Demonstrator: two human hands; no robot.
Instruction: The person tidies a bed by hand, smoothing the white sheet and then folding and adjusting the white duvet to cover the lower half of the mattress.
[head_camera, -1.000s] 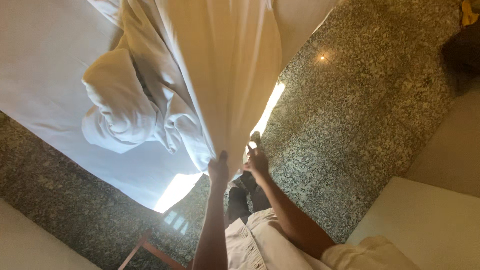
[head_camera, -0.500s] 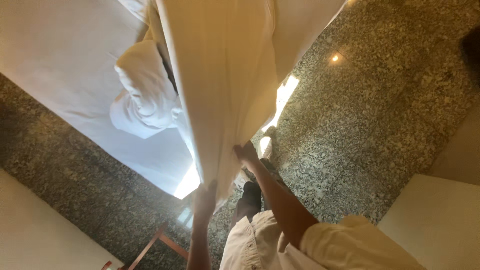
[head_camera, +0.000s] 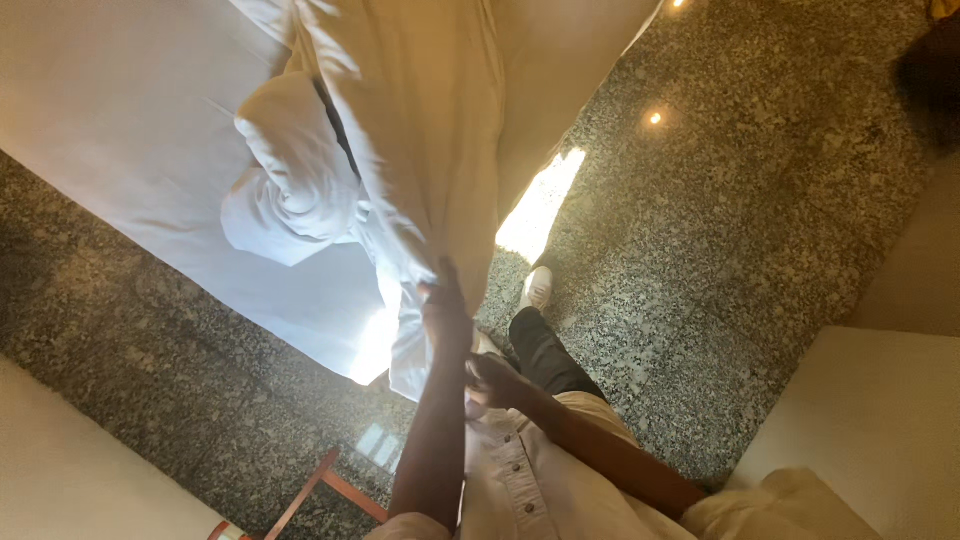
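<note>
The left hand (head_camera: 445, 318) is up high, arm stretched away from the body, fingers clenched on the lower edge of a big white sheet (head_camera: 420, 130). That sheet hangs in a long fold from the top of the view down to the hand, cream where the light comes through it, and it spreads wide to the left over what looks like a bed (head_camera: 110, 150), its white surface reaching to the left edge. Just beside the hanging fold, on that white surface, sits a bunched, twisted bundle of white cloth (head_camera: 295, 185), rolled in on itself, touching the sheet's left side.

The right hand (head_camera: 493, 380) is lower and closer to the body, just under the left one, fingers curled; whether it grips a tail of the sheet cannot be told, since the cloth's end hangs right at it. Pale rolled-up sleeves show at the bottom edge, with a buttoned pale shirt (head_camera: 510, 480) between the arms.

Below it all runs a speckled dark granite floor (head_camera: 720, 230), polished, with a bright patch of sunlight near the sheet's right side. A dark trouser leg and a white shoe (head_camera: 538, 288) stand on the floor just beside that sunlit patch. A red wooden frame (head_camera: 320, 490) pokes in at the bottom left.
</note>
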